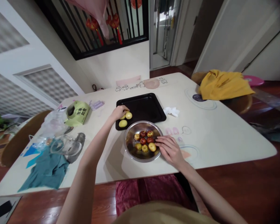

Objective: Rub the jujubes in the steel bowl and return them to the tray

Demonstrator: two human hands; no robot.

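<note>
Your left hand (119, 112) is at the yellow-green fruits (123, 123) on the left side of the black tray (143, 107); grip cannot be determined. Your right hand (170, 150) extends fingers over the steel bowl (142, 156) containing red-and-yellow fruits (143, 141); grip likewise indeterminate.

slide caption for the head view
Left hand at yellow fruit on a black tray, right hand at a metal bowl of red and yellow fruit.

The doodled table (212, 130) and red ornaments (113, 21) suggest a home dining area.
</note>
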